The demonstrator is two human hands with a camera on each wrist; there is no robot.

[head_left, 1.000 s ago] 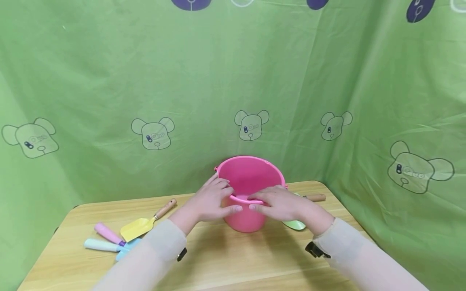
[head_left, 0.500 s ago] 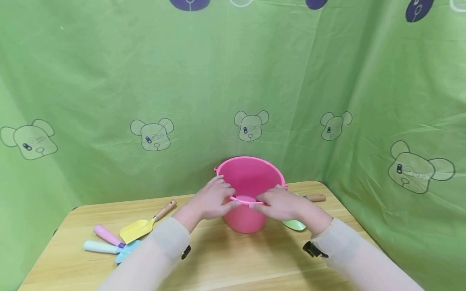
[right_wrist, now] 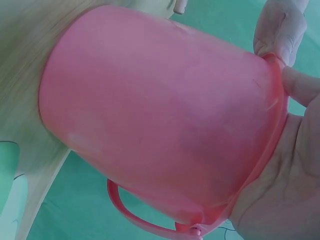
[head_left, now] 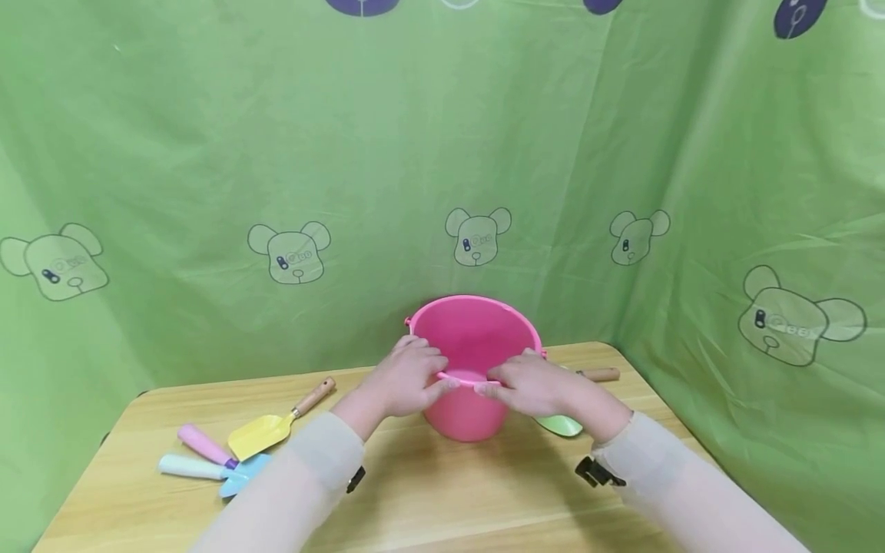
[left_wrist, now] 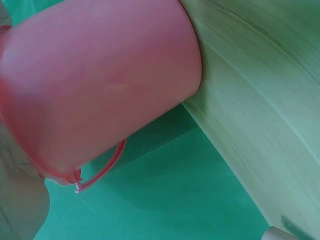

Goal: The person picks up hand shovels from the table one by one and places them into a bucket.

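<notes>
A pink bucket (head_left: 465,418) stands upright on the wooden table near its back edge, mouth up. My left hand (head_left: 408,380) grips the near-left part of its rim, fingers over the edge and thumb on the outside. Across from it, my right hand (head_left: 535,384) holds the near-right rim the same way; the two thumbs lie close together at the front. The right wrist view shows the bucket's side (right_wrist: 160,115) with the palm and thumb at the rim. A pink handle (left_wrist: 105,172) hangs behind the bucket in the left wrist view.
On the left of the table (head_left: 442,499) lie a yellow scoop (head_left: 261,435), a pink-handled tool (head_left: 203,444) and a blue trowel (head_left: 238,476). A green spade (head_left: 561,425) with a wooden handle lies to the right, partly hidden by my right arm. Green curtains hang behind and at the right.
My left fingers have drawn back and curled at the rim, and my right fingers have curled more over it. The bucket has stayed in the same place.
</notes>
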